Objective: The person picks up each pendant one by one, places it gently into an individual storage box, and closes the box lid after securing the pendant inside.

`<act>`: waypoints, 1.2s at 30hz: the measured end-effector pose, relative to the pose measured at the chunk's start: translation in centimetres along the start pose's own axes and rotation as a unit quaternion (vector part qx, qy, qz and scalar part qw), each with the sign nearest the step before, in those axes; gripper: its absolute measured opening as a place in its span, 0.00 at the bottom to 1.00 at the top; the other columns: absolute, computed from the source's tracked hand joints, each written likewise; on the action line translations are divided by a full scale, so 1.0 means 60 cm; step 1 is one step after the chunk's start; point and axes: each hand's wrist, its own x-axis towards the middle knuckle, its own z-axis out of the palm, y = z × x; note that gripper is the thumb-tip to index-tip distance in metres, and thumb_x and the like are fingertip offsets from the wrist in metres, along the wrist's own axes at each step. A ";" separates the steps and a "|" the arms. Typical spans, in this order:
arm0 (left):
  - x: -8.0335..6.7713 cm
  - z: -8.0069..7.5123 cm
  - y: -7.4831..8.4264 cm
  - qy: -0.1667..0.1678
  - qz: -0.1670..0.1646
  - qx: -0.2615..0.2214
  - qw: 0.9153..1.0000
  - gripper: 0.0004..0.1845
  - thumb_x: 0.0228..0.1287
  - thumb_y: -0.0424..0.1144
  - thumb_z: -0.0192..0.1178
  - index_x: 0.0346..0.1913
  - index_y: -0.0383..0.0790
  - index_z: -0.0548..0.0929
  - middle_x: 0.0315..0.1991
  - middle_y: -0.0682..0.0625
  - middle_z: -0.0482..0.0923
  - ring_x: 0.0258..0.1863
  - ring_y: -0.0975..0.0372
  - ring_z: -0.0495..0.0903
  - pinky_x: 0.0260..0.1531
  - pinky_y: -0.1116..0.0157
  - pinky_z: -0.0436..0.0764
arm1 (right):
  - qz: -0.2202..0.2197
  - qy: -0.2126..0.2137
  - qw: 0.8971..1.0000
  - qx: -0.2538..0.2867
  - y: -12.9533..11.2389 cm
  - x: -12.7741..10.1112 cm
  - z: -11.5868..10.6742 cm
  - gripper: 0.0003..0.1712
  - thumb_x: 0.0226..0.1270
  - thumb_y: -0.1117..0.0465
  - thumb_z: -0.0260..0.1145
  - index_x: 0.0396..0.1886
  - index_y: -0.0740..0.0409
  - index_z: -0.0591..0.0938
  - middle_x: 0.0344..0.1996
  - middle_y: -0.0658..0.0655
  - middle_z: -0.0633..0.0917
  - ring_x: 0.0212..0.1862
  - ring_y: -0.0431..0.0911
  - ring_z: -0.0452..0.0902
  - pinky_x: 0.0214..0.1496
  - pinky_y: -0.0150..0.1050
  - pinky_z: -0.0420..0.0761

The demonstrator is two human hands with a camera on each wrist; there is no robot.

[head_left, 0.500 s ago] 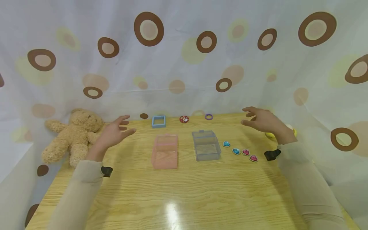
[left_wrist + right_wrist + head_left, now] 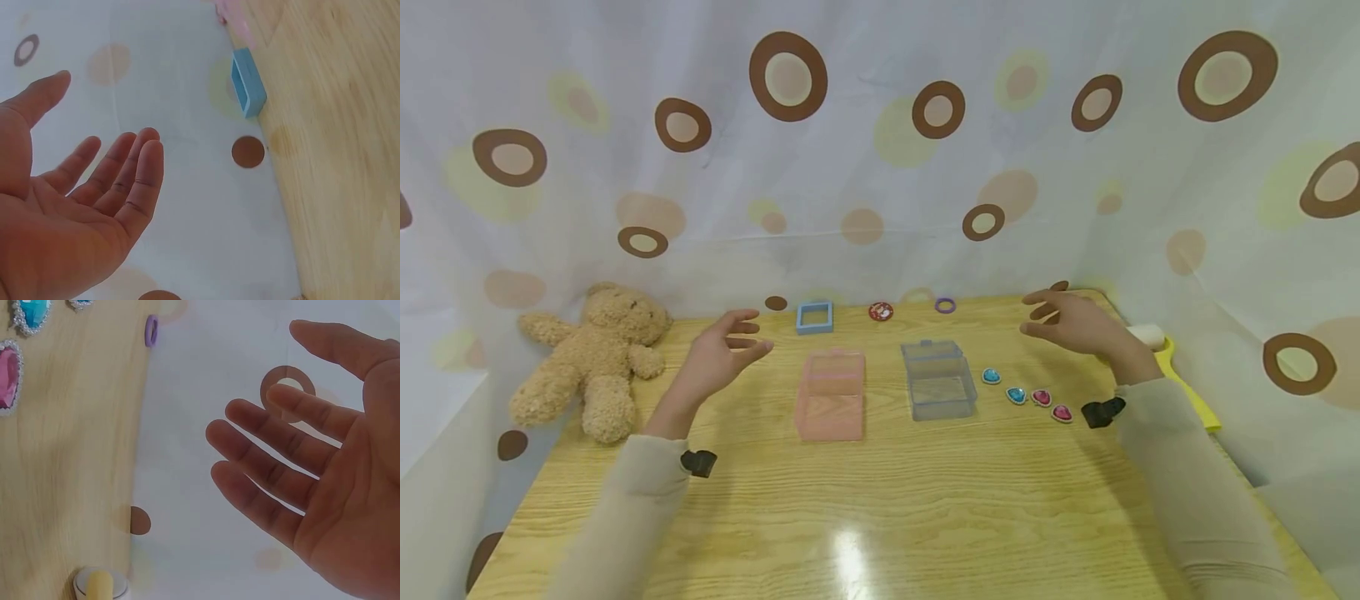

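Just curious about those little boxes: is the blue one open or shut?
Open. The blue box has its lid standing up at the back, and its inside looks empty. Both hands hover apart from it.

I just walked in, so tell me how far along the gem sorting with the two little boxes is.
Barely started. Done: the pink box and blue box stand open, apparently empty. In hand: nothing; the left hand and right hand hover open. Left: all four heart gems lie on the table.

Sitting side by side mid-bench (image 2: 880,500): two boxes (image 2: 832,406); lying right of them, four gems (image 2: 1027,395); resting at left edge, teddy bear (image 2: 591,354); lying behind, frame (image 2: 814,317), ring (image 2: 944,305).
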 end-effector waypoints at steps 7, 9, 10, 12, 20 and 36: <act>-0.002 0.033 0.003 -0.006 0.012 -0.044 0.999 0.37 0.68 0.51 0.64 0.76 0.51 0.62 0.70 0.41 0.69 0.64 0.45 0.76 0.56 0.47 0.81 | -0.008 0.006 1.000 0.004 0.011 0.005 0.018 0.35 0.71 0.41 0.62 0.69 0.56 0.71 0.57 0.67 0.83 0.56 0.63 0.81 0.55 0.58 0.81; -0.004 0.042 0.006 -0.007 0.012 -0.052 0.999 0.37 0.68 0.51 0.64 0.75 0.51 0.63 0.69 0.42 0.70 0.64 0.46 0.76 0.56 0.48 0.81 | -0.011 0.007 1.000 0.009 0.012 0.005 0.022 0.34 0.72 0.41 0.63 0.69 0.56 0.72 0.56 0.66 0.83 0.56 0.62 0.82 0.55 0.58 0.81; -0.005 0.046 0.008 -0.007 0.013 -0.056 0.998 0.37 0.68 0.51 0.65 0.75 0.51 0.63 0.69 0.42 0.70 0.64 0.46 0.76 0.56 0.48 0.81 | -0.013 0.006 1.000 0.012 0.012 0.005 0.024 0.34 0.72 0.42 0.63 0.69 0.56 0.72 0.56 0.66 0.83 0.56 0.62 0.82 0.55 0.58 0.81; -0.006 0.053 0.012 -0.007 0.017 -0.062 0.998 0.36 0.67 0.51 0.65 0.75 0.51 0.64 0.68 0.43 0.71 0.63 0.47 0.77 0.56 0.48 0.81 | -0.020 0.006 1.000 0.018 0.013 0.006 0.027 0.33 0.72 0.44 0.63 0.68 0.58 0.72 0.55 0.67 0.83 0.55 0.62 0.82 0.54 0.57 0.82; -0.006 0.082 0.028 -0.002 0.029 -0.073 0.997 0.35 0.66 0.51 0.66 0.73 0.49 0.68 0.66 0.44 0.74 0.62 0.49 0.79 0.56 0.48 0.82 | -0.031 0.004 0.999 0.039 0.022 0.012 0.047 0.33 0.72 0.42 0.63 0.68 0.55 0.73 0.55 0.65 0.84 0.53 0.59 0.84 0.52 0.54 0.83; 0.004 0.168 0.063 -0.024 0.051 -0.139 0.989 0.30 0.66 0.47 0.67 0.69 0.49 0.72 0.63 0.46 0.77 0.60 0.52 0.80 0.53 0.54 0.84 | -0.033 -0.011 0.997 0.067 0.013 0.013 0.083 0.29 0.72 0.47 0.65 0.65 0.57 0.75 0.53 0.63 0.85 0.51 0.56 0.84 0.51 0.51 0.83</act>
